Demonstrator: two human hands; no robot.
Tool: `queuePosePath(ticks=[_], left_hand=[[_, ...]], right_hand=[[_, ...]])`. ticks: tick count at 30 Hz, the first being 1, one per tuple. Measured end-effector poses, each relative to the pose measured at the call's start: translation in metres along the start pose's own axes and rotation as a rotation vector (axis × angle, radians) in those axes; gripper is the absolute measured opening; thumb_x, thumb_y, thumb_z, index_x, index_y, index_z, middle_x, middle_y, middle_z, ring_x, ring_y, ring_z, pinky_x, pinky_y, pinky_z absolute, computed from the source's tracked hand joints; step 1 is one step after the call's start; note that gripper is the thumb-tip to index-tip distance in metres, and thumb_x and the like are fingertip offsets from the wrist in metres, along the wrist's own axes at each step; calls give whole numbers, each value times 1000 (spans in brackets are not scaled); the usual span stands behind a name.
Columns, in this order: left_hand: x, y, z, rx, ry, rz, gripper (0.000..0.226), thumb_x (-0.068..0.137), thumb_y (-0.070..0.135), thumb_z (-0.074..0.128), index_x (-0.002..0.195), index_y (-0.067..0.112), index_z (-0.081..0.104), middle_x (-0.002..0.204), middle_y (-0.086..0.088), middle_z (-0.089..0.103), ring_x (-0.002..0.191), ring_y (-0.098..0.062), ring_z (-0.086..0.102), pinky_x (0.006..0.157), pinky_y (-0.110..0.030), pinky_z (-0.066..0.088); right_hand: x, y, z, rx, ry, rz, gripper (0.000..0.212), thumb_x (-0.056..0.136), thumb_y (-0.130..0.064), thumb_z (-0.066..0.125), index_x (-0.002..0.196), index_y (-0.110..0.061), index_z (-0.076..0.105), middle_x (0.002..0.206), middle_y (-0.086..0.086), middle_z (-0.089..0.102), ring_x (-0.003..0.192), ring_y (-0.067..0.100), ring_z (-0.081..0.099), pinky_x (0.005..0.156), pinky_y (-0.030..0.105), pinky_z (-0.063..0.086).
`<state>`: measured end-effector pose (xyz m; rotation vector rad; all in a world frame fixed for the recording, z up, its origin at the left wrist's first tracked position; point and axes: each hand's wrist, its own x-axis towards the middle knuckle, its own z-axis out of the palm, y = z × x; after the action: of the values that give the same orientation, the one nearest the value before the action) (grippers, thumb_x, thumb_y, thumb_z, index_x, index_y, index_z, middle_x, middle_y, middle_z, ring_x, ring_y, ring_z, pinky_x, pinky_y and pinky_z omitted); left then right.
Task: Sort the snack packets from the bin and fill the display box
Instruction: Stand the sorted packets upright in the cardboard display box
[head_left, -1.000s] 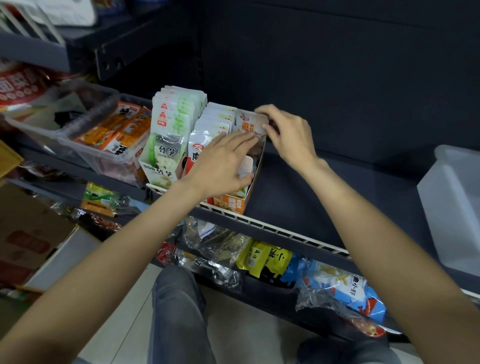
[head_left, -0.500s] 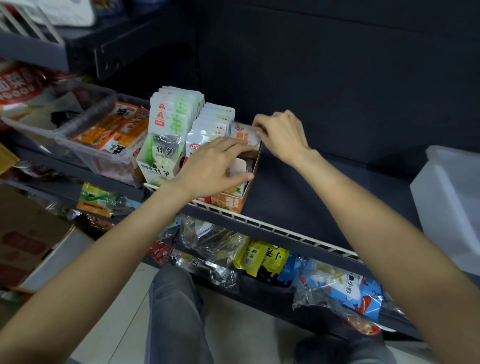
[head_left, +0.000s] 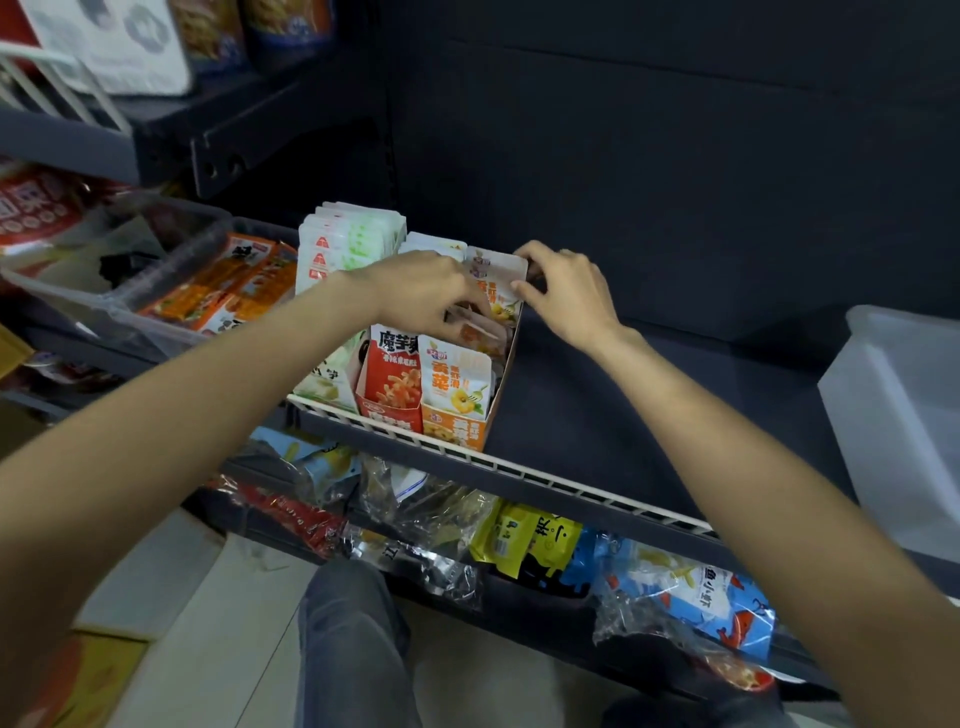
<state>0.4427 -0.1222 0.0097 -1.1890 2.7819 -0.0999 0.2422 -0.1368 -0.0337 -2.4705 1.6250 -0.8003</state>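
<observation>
Left hand (head_left: 426, 291) fingers curled among packets (head_left: 457, 382) in display box (head_left: 496, 410); right hand (head_left: 566, 296) pinches box back flap; clear bin (head_left: 156, 291) left.

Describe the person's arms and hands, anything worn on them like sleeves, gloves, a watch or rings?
Both arms are bare as far as the picture shows, with no sleeve cuffs in view. The left hand and right hand wear no gloves, and no watch or bracelet shows at either wrist. No rings are visible on the fingers that show.
</observation>
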Motion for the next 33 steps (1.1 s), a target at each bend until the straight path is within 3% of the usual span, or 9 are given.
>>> queuePosePath(ticks=[6, 11, 15, 18, 24, 27, 29, 31, 33], left_hand=[[9, 6, 11, 188, 101, -54, 29, 95, 35, 47, 118, 28, 64, 105, -4, 69, 100, -28, 62, 83, -37, 47], [-1, 0, 8, 41, 449, -84, 19, 91, 22, 55, 99, 12, 68, 86, -8, 70, 82, -32, 65, 87, -42, 42], [0, 2, 10, 158, 307, -68, 22, 91, 30, 57, 106, 17, 68, 107, -2, 69, 102, -27, 60, 90, -40, 39], [5, 4, 22, 181, 245, -94, 35, 90, 35, 58, 121, 20, 61, 122, -2, 62, 115, -24, 50, 94, -38, 35], [-23, 9, 12, -329, 510, -200, 35, 91, 43, 56, 119, 23, 63, 115, 0, 63, 105, -17, 58, 86, -36, 48], [-54, 22, 1, -517, 577, -217, 34, 97, 41, 46, 119, 21, 63, 115, 7, 61, 104, -2, 53, 89, -12, 39], [-78, 32, 1, -634, 509, -207, 42, 96, 46, 44, 129, 22, 56, 124, 12, 54, 113, 5, 46, 94, -3, 30], [-93, 41, 11, -612, 400, -166, 58, 90, 55, 42, 140, 26, 43, 137, 12, 45, 126, 1, 39, 104, -11, 27], [-93, 50, 29, -381, 369, -124, 63, 88, 54, 41, 142, 22, 39, 143, 3, 43, 130, -12, 40, 107, -26, 30]], right_hand=[[7, 5, 8, 44, -93, 38, 23, 91, -28, 58, 109, -20, 48, 100, 5, 62, 98, 25, 51, 73, 33, 40], [8, -3, 2, 11, -112, -50, 7, 97, -20, 45, 99, -14, 41, 93, 10, 59, 90, 27, 53, 85, 33, 31], [8, 3, 7, -67, -194, -19, 21, 93, -26, 53, 109, -11, 51, 104, 10, 60, 107, 26, 49, 92, 34, 31], [1, 8, 3, 35, -148, 11, 29, 89, -34, 61, 114, -21, 56, 110, 0, 59, 115, 18, 42, 96, 32, 34], [-16, 7, -15, 188, 130, -19, 26, 94, -24, 53, 118, -18, 61, 120, -3, 62, 113, 18, 49, 93, 23, 36], [-43, -5, -22, 320, 201, -46, 28, 98, -29, 46, 118, -17, 61, 120, -5, 62, 112, 14, 50, 93, 23, 37], [-63, -13, -19, 384, 118, -100, 35, 98, -38, 44, 125, -19, 56, 128, -7, 55, 119, 12, 47, 100, 28, 36], [-76, -14, -12, 368, 8, -147, 42, 96, -43, 44, 133, -23, 49, 140, -6, 45, 131, 13, 38, 108, 34, 30], [-80, -13, -5, 333, -37, -160, 44, 95, -43, 46, 135, -25, 46, 145, -4, 40, 136, 14, 33, 111, 38, 27]])
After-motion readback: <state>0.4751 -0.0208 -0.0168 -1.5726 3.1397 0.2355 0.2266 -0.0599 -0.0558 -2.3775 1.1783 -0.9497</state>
